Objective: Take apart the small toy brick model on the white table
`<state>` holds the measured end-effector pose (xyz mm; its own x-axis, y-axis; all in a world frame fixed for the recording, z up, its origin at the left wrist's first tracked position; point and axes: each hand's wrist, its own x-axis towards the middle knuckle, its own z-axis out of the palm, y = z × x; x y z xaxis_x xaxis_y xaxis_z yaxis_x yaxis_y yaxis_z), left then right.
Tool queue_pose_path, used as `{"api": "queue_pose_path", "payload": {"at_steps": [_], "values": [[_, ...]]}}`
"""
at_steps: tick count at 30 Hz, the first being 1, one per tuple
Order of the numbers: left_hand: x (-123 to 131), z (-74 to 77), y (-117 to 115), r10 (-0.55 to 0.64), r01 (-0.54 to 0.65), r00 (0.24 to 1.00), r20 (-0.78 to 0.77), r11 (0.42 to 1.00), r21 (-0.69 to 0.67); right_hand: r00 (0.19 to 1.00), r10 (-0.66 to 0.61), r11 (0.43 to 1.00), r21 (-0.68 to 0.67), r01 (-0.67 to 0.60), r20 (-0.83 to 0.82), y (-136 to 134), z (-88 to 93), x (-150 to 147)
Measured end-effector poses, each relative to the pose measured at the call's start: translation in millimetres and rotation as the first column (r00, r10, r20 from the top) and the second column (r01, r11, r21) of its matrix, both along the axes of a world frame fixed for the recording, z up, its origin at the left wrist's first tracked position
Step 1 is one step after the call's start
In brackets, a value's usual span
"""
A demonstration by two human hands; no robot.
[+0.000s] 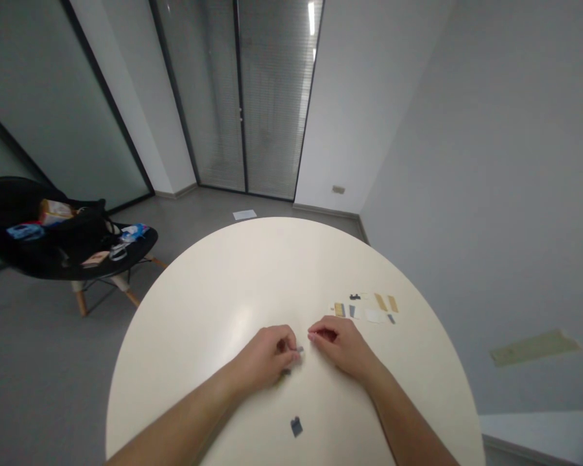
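Over the middle of the round table, my left hand (271, 353) is closed in a pinch on a small grey piece (300, 349) that pokes out past the fingertips. Just below it, a small dark piece (286, 372) shows at the hand's edge. My right hand (341, 343) is a short way to the right, thumb and index fingertip together; whatever may be between them is too small to make out. Nearer the front, a dark grey flat piece (296, 426) with an uneven outline lies on the tabletop.
On the white round table (214, 285), beyond my right hand, lie several small flat pieces, among them a tan strip (381, 302), a white square (373, 315) and a black notched piece (354, 296). A black chair (146, 243) with bags stands left; a wall (490, 226) rises right.
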<state>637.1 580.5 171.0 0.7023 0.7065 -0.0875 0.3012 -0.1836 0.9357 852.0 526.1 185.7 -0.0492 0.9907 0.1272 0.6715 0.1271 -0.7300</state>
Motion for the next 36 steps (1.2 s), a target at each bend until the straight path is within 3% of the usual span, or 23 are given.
{"api": "queue_pose_path", "payload": {"at_steps": [4, 10, 19, 25, 36], "values": [[2, -7.3, 4, 0.107, -0.096, 0.985, 0.134, 0.992, -0.083, 0.993, 0.072, 0.996, -0.049, -0.077, -0.091, -2, 3.2, -10], [5, -10.1, 4, 0.145, -0.098, 0.961, 0.237, 0.975, -0.200, 0.988, 0.087, 0.994, -0.059, -0.096, -0.129, -3, 2.8, -15], [4, -3.0, 2, 0.071, -0.043, 0.981, 0.183, 0.987, -0.153, 0.985, 0.105, 0.992, -0.061, -0.114, -0.133, -2, 2.1, -15], [5, 1.6, 2, 0.095, -0.076, 0.980, 0.174, 0.991, -0.113, 0.985, 0.085, 0.993, -0.069, -0.096, -0.152, -3, 4.5, -17], [7, -3.8, 0, 0.098, -0.068, 0.972, 0.215, 0.987, -0.143, 0.970, 0.125, 0.992, 0.003, -0.127, -0.208, -1, 3.0, -20]]}}
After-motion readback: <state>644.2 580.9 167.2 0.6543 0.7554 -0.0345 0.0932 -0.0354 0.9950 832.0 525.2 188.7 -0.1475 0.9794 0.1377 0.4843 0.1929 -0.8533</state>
